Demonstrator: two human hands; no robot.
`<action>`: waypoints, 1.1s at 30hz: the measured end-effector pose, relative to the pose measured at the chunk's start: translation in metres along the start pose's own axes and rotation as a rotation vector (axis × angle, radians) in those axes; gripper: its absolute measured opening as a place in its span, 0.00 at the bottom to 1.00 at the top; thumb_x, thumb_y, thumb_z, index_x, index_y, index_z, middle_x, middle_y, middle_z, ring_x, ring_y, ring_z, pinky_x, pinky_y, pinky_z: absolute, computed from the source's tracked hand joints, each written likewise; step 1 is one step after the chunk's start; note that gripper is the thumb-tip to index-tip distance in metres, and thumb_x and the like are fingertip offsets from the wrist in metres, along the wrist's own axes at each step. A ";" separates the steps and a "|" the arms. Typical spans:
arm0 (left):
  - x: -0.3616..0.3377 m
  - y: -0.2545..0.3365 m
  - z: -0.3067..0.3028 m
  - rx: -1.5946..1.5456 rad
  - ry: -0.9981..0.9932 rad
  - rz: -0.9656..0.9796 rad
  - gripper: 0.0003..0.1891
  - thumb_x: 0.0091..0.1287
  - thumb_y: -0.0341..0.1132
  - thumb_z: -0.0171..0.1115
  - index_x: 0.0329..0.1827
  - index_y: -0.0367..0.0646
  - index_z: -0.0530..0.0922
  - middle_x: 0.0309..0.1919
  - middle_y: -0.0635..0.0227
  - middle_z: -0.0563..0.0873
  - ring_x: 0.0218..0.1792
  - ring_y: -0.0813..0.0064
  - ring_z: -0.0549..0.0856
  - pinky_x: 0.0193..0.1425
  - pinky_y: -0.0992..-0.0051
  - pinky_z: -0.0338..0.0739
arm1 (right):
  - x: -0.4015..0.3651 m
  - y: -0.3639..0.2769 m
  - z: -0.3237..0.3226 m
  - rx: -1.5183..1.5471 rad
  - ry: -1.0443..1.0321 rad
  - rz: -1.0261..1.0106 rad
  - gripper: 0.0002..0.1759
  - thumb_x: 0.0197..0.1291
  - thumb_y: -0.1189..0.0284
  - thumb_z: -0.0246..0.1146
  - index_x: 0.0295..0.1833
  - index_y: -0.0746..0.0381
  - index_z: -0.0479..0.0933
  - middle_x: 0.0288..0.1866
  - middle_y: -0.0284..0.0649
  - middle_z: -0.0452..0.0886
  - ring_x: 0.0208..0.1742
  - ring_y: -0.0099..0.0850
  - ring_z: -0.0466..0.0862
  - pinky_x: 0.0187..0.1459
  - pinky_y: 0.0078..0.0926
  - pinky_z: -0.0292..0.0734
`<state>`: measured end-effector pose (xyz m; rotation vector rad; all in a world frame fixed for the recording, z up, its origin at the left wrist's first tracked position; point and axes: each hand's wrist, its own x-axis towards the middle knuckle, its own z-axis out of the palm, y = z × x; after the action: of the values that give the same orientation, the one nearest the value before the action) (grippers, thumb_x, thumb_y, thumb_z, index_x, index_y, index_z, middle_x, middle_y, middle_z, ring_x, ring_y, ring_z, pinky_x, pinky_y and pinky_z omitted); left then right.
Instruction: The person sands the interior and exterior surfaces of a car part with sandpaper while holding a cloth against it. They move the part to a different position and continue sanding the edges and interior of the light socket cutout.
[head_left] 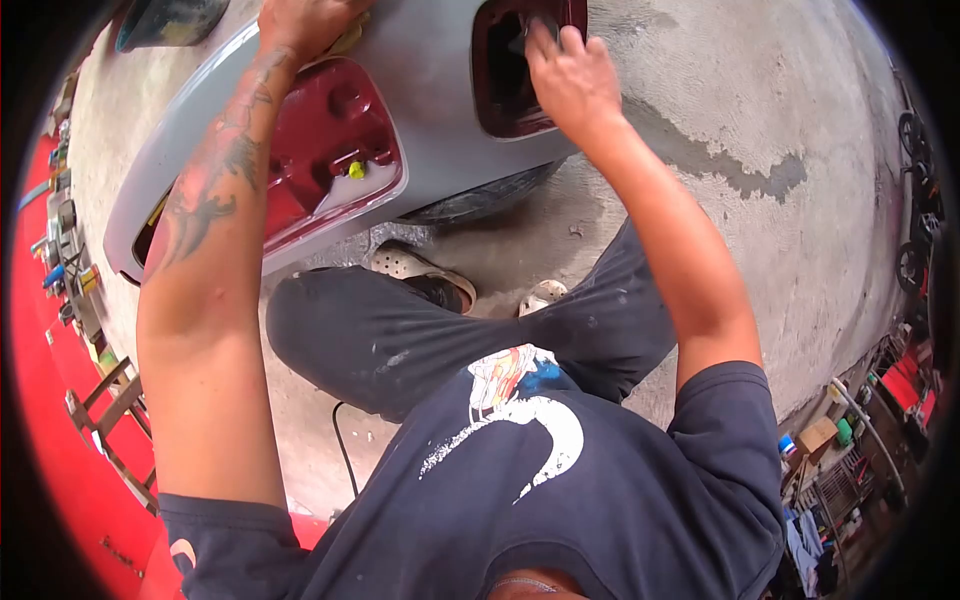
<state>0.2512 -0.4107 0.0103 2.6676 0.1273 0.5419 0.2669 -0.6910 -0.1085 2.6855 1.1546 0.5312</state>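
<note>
"What's near?"
"Dark trousers [380, 345], then the grey car panel [435, 95]."
"The hands?"
"Right hand [578, 80] at the right opening [500, 75], fingers apart. Left hand [308, 25] touches something yellowish [349, 38]; its fingers, I can't tell."

A curved, matte-grey car body panel [430, 75] shows two glossy red recesses [372, 115], a half-hidden yellowish piece [348, 40] against it.

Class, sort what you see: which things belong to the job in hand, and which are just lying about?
In the job:
Grey panel, right hand at its red-edged opening
Yellowish item under the left hand, mostly hidden
Dark tub, perhaps

Lying about, it seems:
Cardboard box
Wheels
</note>
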 end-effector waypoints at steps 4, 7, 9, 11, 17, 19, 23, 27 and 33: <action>0.005 -0.001 -0.004 0.047 -0.008 0.064 0.16 0.60 0.44 0.72 0.42 0.41 0.83 0.39 0.53 0.87 0.43 0.54 0.86 0.50 0.60 0.80 | -0.054 -0.023 0.002 0.109 -0.184 -0.147 0.16 0.62 0.67 0.59 0.53 0.56 0.84 0.56 0.30 0.84 0.51 0.31 0.79 0.50 0.36 0.71; 0.006 -0.005 0.000 0.053 0.001 0.053 0.17 0.60 0.45 0.72 0.42 0.41 0.83 0.40 0.52 0.86 0.43 0.52 0.86 0.50 0.59 0.80 | -0.039 -0.020 -0.017 0.244 -0.185 0.059 0.18 0.61 0.69 0.59 0.56 0.56 0.83 0.64 0.31 0.82 0.49 0.33 0.80 0.46 0.38 0.72; 0.006 -0.005 0.003 0.049 0.008 0.059 0.17 0.60 0.45 0.71 0.41 0.41 0.82 0.39 0.52 0.86 0.43 0.52 0.86 0.49 0.59 0.80 | -0.010 -0.008 -0.027 0.214 0.097 0.198 0.22 0.61 0.69 0.59 0.61 0.58 0.80 0.68 0.33 0.80 0.50 0.35 0.80 0.46 0.40 0.73; 0.003 -0.002 0.000 0.053 0.019 0.061 0.17 0.60 0.45 0.71 0.41 0.41 0.82 0.39 0.52 0.86 0.43 0.51 0.86 0.49 0.58 0.80 | 0.006 0.000 -0.006 0.195 0.134 0.292 0.28 0.63 0.74 0.56 0.70 0.53 0.74 0.71 0.31 0.80 0.50 0.39 0.82 0.45 0.43 0.76; 0.005 -0.002 -0.001 0.026 0.006 0.053 0.17 0.60 0.45 0.71 0.43 0.42 0.82 0.39 0.53 0.86 0.44 0.51 0.85 0.50 0.59 0.79 | -0.071 -0.047 0.011 0.038 -0.212 0.178 0.27 0.62 0.71 0.59 0.69 0.55 0.76 0.72 0.33 0.78 0.49 0.36 0.82 0.44 0.35 0.76; 0.005 -0.002 -0.002 0.013 -0.018 0.036 0.17 0.60 0.45 0.72 0.43 0.42 0.82 0.39 0.53 0.86 0.44 0.52 0.85 0.51 0.59 0.79 | -0.068 -0.045 -0.007 0.177 -0.271 0.212 0.27 0.60 0.77 0.58 0.68 0.57 0.77 0.69 0.36 0.81 0.48 0.40 0.82 0.44 0.40 0.77; 0.004 -0.002 -0.001 0.036 -0.007 0.057 0.17 0.59 0.45 0.72 0.43 0.42 0.82 0.39 0.53 0.86 0.43 0.53 0.85 0.50 0.59 0.79 | -0.013 -0.020 -0.025 0.558 0.299 0.555 0.32 0.55 0.82 0.57 0.69 0.59 0.76 0.66 0.46 0.81 0.45 0.50 0.81 0.51 0.48 0.78; 0.001 0.003 -0.001 -0.026 -0.003 0.017 0.16 0.59 0.44 0.72 0.42 0.42 0.82 0.39 0.54 0.86 0.42 0.55 0.85 0.48 0.60 0.79 | 0.046 -0.047 0.003 0.304 0.192 0.673 0.34 0.54 0.74 0.65 0.70 0.65 0.71 0.66 0.50 0.77 0.55 0.48 0.81 0.55 0.42 0.81; 0.013 -0.046 0.009 0.176 -0.074 0.126 0.27 0.59 0.52 0.75 0.58 0.49 0.82 0.53 0.61 0.86 0.55 0.55 0.85 0.59 0.61 0.78 | 0.017 -0.050 -0.011 0.635 0.352 0.499 0.28 0.57 0.79 0.59 0.67 0.61 0.75 0.63 0.50 0.81 0.44 0.49 0.80 0.47 0.47 0.77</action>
<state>0.2664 -0.3704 -0.0121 2.8776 -0.0153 0.4898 0.2400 -0.6444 -0.1088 3.5818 0.8011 0.8567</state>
